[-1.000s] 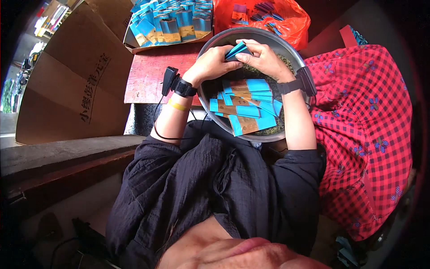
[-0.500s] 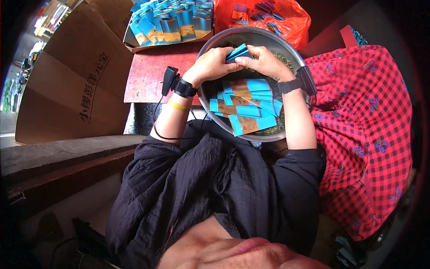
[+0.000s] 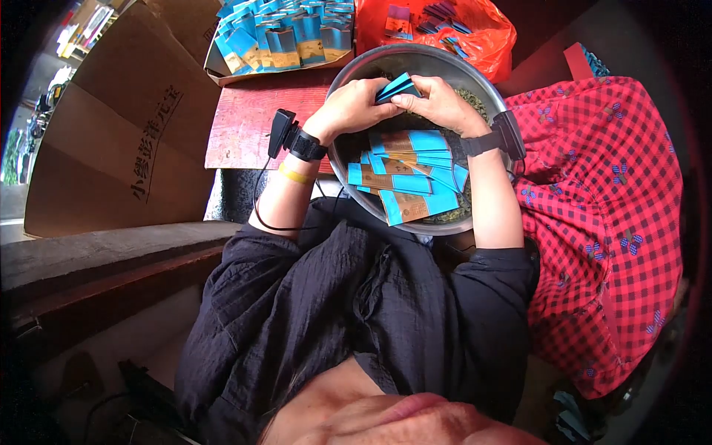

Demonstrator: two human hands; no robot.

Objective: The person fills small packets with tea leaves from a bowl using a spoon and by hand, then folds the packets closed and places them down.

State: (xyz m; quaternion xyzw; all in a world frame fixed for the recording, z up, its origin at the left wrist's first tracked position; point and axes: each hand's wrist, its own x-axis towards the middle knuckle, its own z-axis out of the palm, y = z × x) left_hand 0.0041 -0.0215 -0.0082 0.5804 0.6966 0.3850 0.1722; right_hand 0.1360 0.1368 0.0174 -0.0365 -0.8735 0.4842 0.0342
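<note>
Over the far side of a metal basin (image 3: 345, 67), my left hand (image 3: 356, 106) and my right hand (image 3: 443, 106) meet around a blue paper packet (image 3: 398, 87). Both are closed on it, fingers curled behind and the right thumb lying across its front. The packet's edges look parted; whether it is a single one or several I cannot tell. Below my hands, several flat blue-and-brown packets (image 3: 408, 182) lie fanned in a loose pile. They rest on dried greenish-brown leaves (image 3: 472, 100) in the basin.
Upright filled packets (image 3: 285, 44) crowd a carton on a red board (image 3: 252, 126). Behind the basin sits an orange-red plastic bag (image 3: 489, 37) with purple packets. A big cardboard box (image 3: 111, 133) stands left, and red checked cloth (image 3: 593, 222) hangs right.
Almost nothing differs. My right hand and the packet have shifted very slightly to the right; the pile in the basin lies as before.
</note>
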